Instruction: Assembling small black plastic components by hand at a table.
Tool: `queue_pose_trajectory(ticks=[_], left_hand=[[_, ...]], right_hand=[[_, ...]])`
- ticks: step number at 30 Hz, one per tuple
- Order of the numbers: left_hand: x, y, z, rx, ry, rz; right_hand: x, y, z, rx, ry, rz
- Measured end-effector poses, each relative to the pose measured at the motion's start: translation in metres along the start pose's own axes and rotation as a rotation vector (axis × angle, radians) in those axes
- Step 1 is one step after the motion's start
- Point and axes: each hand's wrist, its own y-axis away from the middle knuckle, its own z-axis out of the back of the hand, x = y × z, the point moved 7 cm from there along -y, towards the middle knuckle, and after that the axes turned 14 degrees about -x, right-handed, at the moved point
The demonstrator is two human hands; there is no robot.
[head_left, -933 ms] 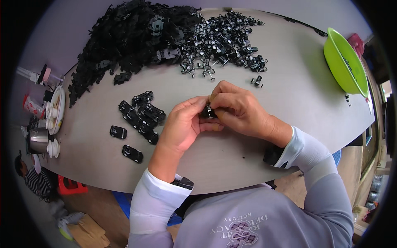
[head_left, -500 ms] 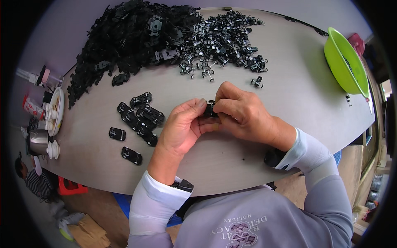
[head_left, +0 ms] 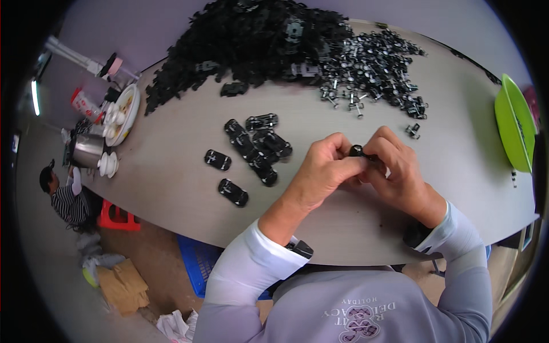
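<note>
Between the fingertips of both my hands is a small black toy car part [head_left: 357, 150], mostly hidden by the fingers. My left hand [head_left: 323, 174] is closed on it from the left, thumb and forefinger pinching. From the other side my right hand [head_left: 400, 171] grips it with bent fingers. Left of my hands lies a cluster of black toy cars [head_left: 249, 146], some overlapping. Two more, an upper toy car [head_left: 218, 160] and a lower toy car [head_left: 233, 192], lie apart from it. A single wheel-and-axle piece [head_left: 412, 131] sits just beyond my right hand.
A big heap of black car parts [head_left: 240, 51] covers the table's far side, beside a pile of wheel-and-axle pieces [head_left: 372, 68]. At right stands a green basin [head_left: 506, 128]. A white dish [head_left: 128, 117] and metal pot [head_left: 87, 150] are far left. Someone in stripes [head_left: 70, 204] is beyond.
The whole view has swung, so the table and its contents appear farther right. Both hands still hold the black part, which now shows tilted, with the right fingers shifted around it.
</note>
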Motion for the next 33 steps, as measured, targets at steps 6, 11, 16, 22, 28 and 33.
queue_pose_trajectory(ticks=[6, 11, 16, 22, 28, 33], left_hand=[[-0.012, 0.012, 0.030, -0.196, -0.230, -0.128], [-0.047, 0.041, 0.100, -0.539, -0.614, -0.463], [-0.092, 0.044, 0.105, -0.702, -1.321, -0.647], [-0.055, 0.012, 0.100, -0.513, -1.780, -0.536], [-0.060, 0.063, 0.141, -0.579, -1.568, -0.494], [-0.057, 0.121, 0.170, -0.718, -1.560, -0.545]], right_hand=[[0.000, 0.008, -0.013, 0.128, -0.291, -0.097], [-0.029, 0.005, -0.008, 0.061, -0.267, -0.106], [-0.035, 0.012, -0.019, 0.149, -0.259, -0.160], [-0.030, 0.015, -0.025, 0.222, -0.235, -0.144], [-0.031, 0.018, -0.025, 0.264, -0.221, -0.118], [-0.033, 0.016, -0.026, 0.284, -0.221, -0.133]])
